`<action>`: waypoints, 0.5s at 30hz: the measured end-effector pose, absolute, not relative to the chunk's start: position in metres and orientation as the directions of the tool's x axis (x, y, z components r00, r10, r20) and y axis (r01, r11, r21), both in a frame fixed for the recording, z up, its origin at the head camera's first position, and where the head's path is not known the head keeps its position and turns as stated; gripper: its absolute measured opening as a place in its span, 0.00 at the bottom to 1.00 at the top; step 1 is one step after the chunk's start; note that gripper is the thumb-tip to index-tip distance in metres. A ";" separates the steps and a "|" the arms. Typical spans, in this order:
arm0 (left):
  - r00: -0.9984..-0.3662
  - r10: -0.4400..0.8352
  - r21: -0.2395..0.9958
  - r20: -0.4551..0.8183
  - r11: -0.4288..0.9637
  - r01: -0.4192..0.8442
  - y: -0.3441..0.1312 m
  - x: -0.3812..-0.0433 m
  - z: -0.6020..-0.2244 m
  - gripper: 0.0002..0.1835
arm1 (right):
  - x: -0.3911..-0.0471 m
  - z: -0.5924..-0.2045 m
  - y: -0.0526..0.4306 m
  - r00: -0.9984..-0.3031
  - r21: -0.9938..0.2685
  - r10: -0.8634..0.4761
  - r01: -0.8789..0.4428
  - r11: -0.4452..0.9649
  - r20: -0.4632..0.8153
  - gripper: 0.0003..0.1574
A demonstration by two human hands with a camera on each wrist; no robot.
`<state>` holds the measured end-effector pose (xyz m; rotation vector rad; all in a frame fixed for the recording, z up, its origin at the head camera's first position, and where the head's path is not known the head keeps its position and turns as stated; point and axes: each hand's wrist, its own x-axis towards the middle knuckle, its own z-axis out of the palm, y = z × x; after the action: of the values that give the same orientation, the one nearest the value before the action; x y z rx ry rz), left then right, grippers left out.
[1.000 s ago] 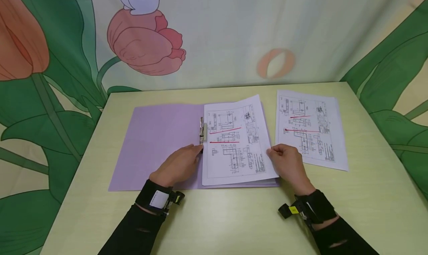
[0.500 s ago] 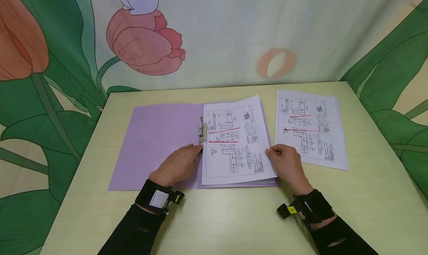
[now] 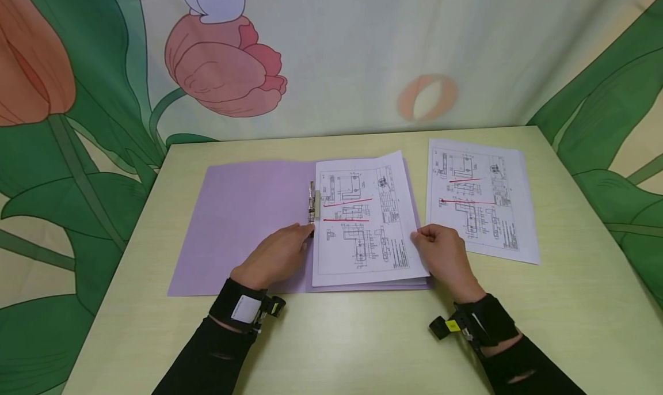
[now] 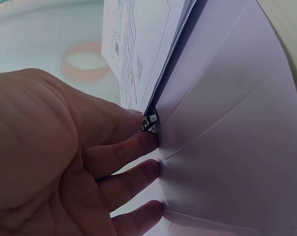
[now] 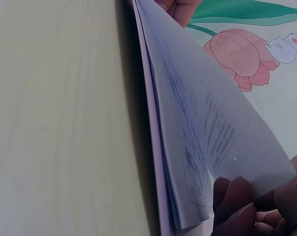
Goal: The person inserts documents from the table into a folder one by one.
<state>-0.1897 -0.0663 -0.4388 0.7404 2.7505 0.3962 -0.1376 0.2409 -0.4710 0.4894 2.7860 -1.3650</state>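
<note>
A purple folder (image 3: 243,211) lies spread on the table, with drawing sheets on its right half. Near the fold is its metal clip (image 3: 312,200), and my left hand (image 3: 277,255) pinches the near end between thumb and forefinger. In the left wrist view, the clip (image 4: 151,119) shows at those fingertips while the other fingers rest against the folder. My right hand (image 3: 446,258) pinches the right edge of the top drawing sheet (image 3: 339,271), marked with two red lines. In the right wrist view, the sheet (image 5: 222,98) curves up, its outer edge raised off the pages below.
Right of the folder lies a separate printed drawing (image 3: 502,211), also bearing two red lines. The pale wooden table (image 3: 357,343) extends in front of the folder. A curtain (image 3: 342,55) printed with flowers and leaves hangs behind the table.
The top sheet's far right corner has dipped slightly. My right hand has shifted a little to the left, still pinching the sheet. The left hand stays on the clip.
</note>
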 end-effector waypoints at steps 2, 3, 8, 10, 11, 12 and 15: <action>-0.832 0.524 0.327 -0.181 0.831 0.451 -0.066 -0.189 -0.439 0.23 | -0.137 -0.471 0.242 -0.954 -0.771 0.270 0.268 0.577 -0.129 0.15; -0.833 0.524 0.327 -0.181 0.830 0.451 -0.066 -0.189 -0.439 0.23 | -0.137 -0.471 0.242 -0.955 -0.771 0.268 0.266 0.578 -0.129 0.15; -0.834 0.523 0.325 -0.178 0.831 0.452 -0.066 -0.189 -0.439 0.23 | -0.137 -0.471 0.242 -0.956 -0.769 0.263 0.263 0.583 -0.128 0.16; -0.835 0.521 0.324 -0.177 0.832 0.450 -0.066 -0.190 -0.439 0.23 | -0.137 -0.471 0.243 -0.957 -0.769 0.259 0.264 0.582 -0.132 0.16; -0.836 0.519 0.324 -0.178 0.833 0.448 -0.066 -0.190 -0.439 0.23 | -0.137 -0.471 0.243 -0.957 -0.770 0.255 0.264 0.581 -0.136 0.16; -0.837 0.516 0.324 -0.180 0.835 0.445 -0.065 -0.190 -0.439 0.23 | -0.137 -0.471 0.243 -0.958 -0.769 0.251 0.265 0.581 -0.140 0.16; -0.840 0.511 0.325 -0.184 0.838 0.439 -0.065 -0.190 -0.439 0.23 | -0.136 -0.469 0.244 -0.961 -0.756 0.244 0.258 0.602 -0.133 0.17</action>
<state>-0.1899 -0.0647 -0.4390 0.7255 2.7545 0.3946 -0.1359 0.2445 -0.4692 0.4385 2.7972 -1.3237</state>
